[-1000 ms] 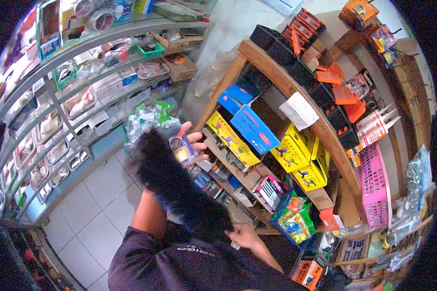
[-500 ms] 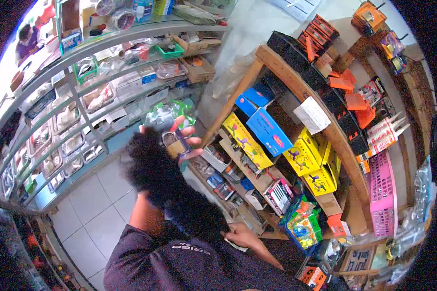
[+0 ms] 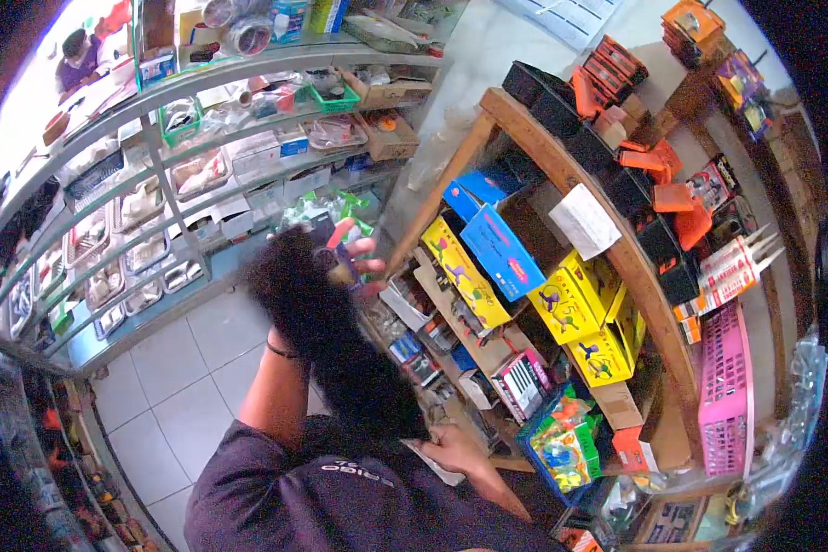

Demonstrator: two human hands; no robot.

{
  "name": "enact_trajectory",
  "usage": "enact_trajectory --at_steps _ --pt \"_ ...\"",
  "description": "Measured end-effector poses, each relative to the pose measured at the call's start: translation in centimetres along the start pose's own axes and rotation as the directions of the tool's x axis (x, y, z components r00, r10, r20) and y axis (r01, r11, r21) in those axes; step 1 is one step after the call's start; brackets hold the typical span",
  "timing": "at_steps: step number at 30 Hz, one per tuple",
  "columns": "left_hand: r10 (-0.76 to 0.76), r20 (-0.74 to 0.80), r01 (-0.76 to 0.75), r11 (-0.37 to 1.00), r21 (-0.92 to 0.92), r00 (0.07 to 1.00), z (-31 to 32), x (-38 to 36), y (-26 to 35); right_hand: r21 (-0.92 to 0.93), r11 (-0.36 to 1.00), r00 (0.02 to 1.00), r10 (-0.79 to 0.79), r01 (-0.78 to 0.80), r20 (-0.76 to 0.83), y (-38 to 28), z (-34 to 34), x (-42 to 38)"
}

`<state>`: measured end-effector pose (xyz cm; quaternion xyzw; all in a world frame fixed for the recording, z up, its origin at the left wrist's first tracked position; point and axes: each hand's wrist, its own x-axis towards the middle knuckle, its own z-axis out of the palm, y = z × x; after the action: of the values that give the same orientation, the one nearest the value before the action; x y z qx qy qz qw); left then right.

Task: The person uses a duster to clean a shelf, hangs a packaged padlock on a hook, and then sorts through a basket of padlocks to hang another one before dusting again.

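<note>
My left hand [image 3: 366, 260] is raised near the display shelves, its fingers round a packaged padlock [image 3: 342, 268], which is partly hidden and blurred. A dark fuzzy mass [image 3: 317, 304] covers the palm and part of the forearm. A thin dark band circles the left wrist. Low in front of my dark shirt, my right hand [image 3: 455, 451] is closed on a pale flat item [image 3: 435, 465]. Green and clear plastic packets [image 3: 345, 210] lie just beyond my left hand.
Glass shelves [image 3: 179, 179] with trays stand at the left, above a tiled floor [image 3: 179, 368]. A wooden rack [image 3: 570, 166] holds blue boxes [image 3: 501, 250], yellow boxes [image 3: 570, 308] and a pink basket [image 3: 722, 391]. Another person [image 3: 78, 63] is at the far upper left.
The view has shifted slightly. The padlock is now more hidden by the dark mass, and more of the left forearm and its band shows. The pale item in my right hand shows more clearly.
</note>
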<state>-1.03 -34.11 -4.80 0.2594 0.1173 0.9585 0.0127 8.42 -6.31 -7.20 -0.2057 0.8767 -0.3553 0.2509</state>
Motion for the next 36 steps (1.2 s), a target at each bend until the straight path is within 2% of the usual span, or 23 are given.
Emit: enact_trajectory --at_steps 2,4,5,6,7,8,10,11,12,13,14,16,17,18,20,22,24,28,29,30,32,34,36 --pt "0.009 -0.035 -0.007 0.998 0.065 0.999 2.4 -0.7 -0.7 -0.134 0.986 0.991 0.114 -0.104 0.071 0.8 -0.9 -0.7" --pt "0.172 -0.428 -0.172 0.984 0.038 0.887 6.6 0.1 -3.2 -0.194 0.959 0.978 0.208 -0.205 -0.005 3.3 -1.7 -2.4" --pt "0.083 -0.477 -0.158 0.98 -0.118 0.875 6.7 0.3 -3.8 -0.189 0.961 0.979 0.206 -0.202 -0.003 3.9 -1.9 -3.0" --pt "0.042 -0.147 -0.03 0.996 0.084 0.988 5.7 0.3 -4.4 -0.089 0.996 1.0 0.005 -0.007 -0.015 4.5 -1.9 -3.8" --pt "0.021 -0.157 -0.015 0.999 0.038 0.987 5.0 0.1 -5.1 0.003 0.981 0.98 -0.192 0.193 -0.049 5.2 -2.1 -4.4" --pt "0.001 -0.168 -0.003 1.0 -0.012 0.986 5.5 0.3 -5.8 0.003 0.981 0.98 -0.191 0.192 -0.053 6.2 -2.3 -5.1" --pt "0.043 -0.092 -0.04 0.999 0.032 0.995 6.8 0.4 -7.7 0.064 0.964 0.965 0.26 -0.258 -0.026 8.3 -3.0 -6.4" --pt "0.032 -0.276 -0.066 0.991 -0.115 0.961 8.2 0.6 -8.6 0.072 0.94 0.943 0.334 -0.334 0.008 8.8 -3.0 -6.8" --pt "-0.005 -0.446 -0.118 0.962 -0.246 0.895 8.9 0.7 -9.4 0.071 0.94 0.943 0.334 -0.333 0.002 9.1 -2.8 -7.4" --pt "0.045 -0.462 -0.131 0.979 -0.156 0.886 8.2 0.6 -10.3 -0.014 0.979 0.979 0.205 -0.205 -0.005 9.3 -2.7 -7.8" --pt "-0.031 -0.071 0.03 0.999 -0.019 0.997 6.4 0.0 -11.0 -0.096 0.993 0.997 0.074 -0.074 -0.001 9.2 -2.4 -8.1" --pt "-0.066 0.013 0.067 0.99 -0.125 0.998 5.4 -0.2 -12.2 -0.099 0.995 0.996 0.008 -0.017 -0.089 10.1 -2.1 -8.9" --pt "-0.009 -0.145 0.021 0.997 0.08 0.989 6.1 -0.2 -13.0 0.032 0.996 0.986 0.084 -0.081 -0.142 11.4 -1.9 -9.2" --pt "-0.053 -0.129 0.056 0.998 0.021 0.99 7.8 -0.7 -12.8 0.163 0.977 0.969 0.165 -0.136 -0.183 12.4 -1.9 -9.4" --pt "-0.054 -0.409 -0.024 0.983 -0.182 0.911 8.5 0.0 -14.0 0.046 0.98 0.971 0.197 -0.192 -0.137 11.7 -2.5 -10.8" --pt "0.001 -0.308 -0.03 0.996 -0.088 0.951 8.3 0.7 -15.6 -0.07 0.967 0.966 0.238 -0.246 -0.101 11.5 -3.0 -11.6" --pt "-0.166 0.147 0.189 0.97 -0.156 0.975 7.1 1.6 -16.0 -0.012 0.981 0.974 0.189 -0.192 -0.123 13.4 -3.2 -12.8" --pt "-0.175 -0.314 0.131 0.979 -0.156 0.933 9.5 3.2 -16.9 0.089 0.988 0.932 0.151 -0.129 -0.331 10.4 -3.9 -12.7" --pt "-0.175 -0.28 0.149 0.983 -0.112 0.944 9.1 2.9 -16.9 0.001 0.961 0.931 0.268 -0.276 -0.247 11.0 -3.5 -13.0" --pt "-0.251 0.136 0.274 0.942 -0.194 0.958 7.5 3.3 -17.0 0.002 0.961 0.93 0.267 -0.275 -0.252 11.8 -3.3 -13.3" --pt "-0.267 0.156 0.282 0.955 -0.089 0.951 6.9 3.1 -17.2 0.222 0.96 0.95 0.22 -0.171 -0.223 13.5 -2.8 -13.6" --pt "-0.184 -0.348 0.172 0.983 -0.067 0.919 9.7 3.0 -17.2 0.317 0.932 0.885 0.29 -0.174 -0.366 16.0 -2.1 -13.5" --pt "-0.288 -0.252 0.268 0.957 -0.112 0.924 8.3 2.7 -17.2 0.157 0.979 0.929 0.175 -0.13 -0.327 14.2 -2.4 -13.9"
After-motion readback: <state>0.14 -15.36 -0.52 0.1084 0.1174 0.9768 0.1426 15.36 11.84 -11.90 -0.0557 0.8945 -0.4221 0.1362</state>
